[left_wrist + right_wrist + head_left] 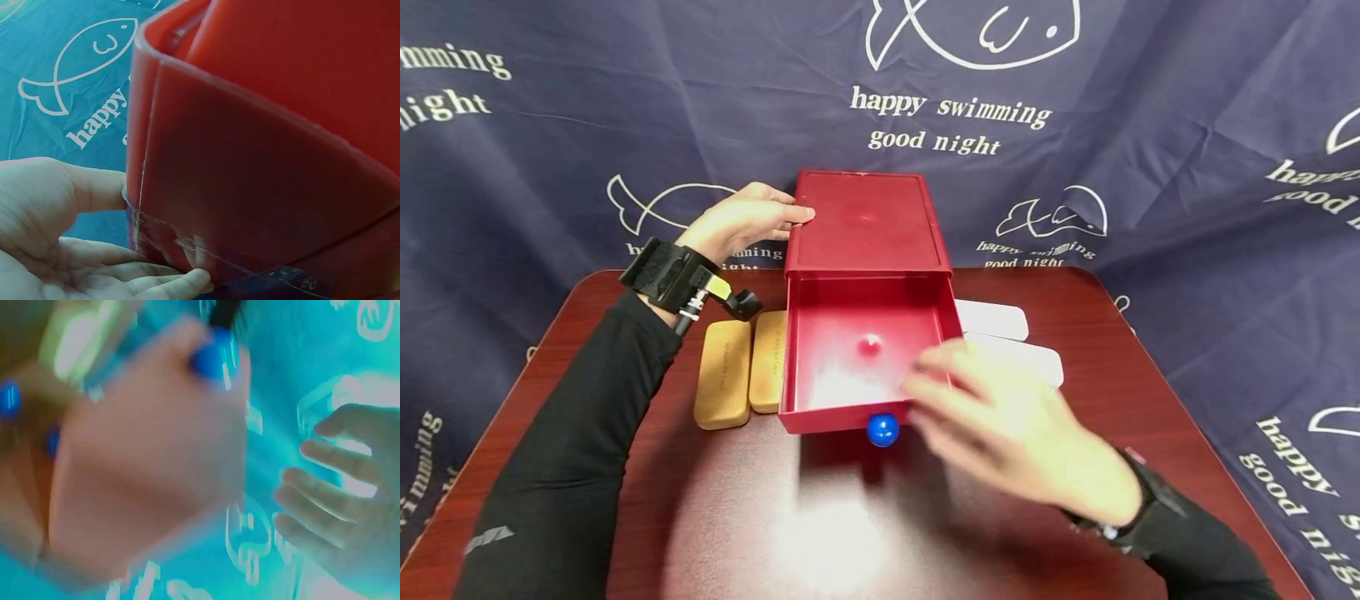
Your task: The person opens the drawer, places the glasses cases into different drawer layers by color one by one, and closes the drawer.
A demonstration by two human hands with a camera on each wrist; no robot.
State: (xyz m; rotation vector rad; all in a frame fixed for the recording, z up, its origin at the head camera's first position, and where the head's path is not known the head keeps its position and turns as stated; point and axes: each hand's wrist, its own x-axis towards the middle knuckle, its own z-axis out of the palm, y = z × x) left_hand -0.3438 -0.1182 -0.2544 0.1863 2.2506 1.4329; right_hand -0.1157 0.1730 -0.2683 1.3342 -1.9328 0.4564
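While pulled open, red drawer box (865, 250) gleams glossy.

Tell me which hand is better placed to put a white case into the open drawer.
Right, probably. The right hand hovers open at the drawer's front right corner, with the white cases just beyond it. The left hand is across the box, resting on its left side, beside the tan cases.

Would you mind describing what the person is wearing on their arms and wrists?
Both arms are in black long sleeves; the left sleeve bears a small grey mark. The left hand has a black wrist strap carrying a small camera; the right hand, blurred, has a dark wristband.
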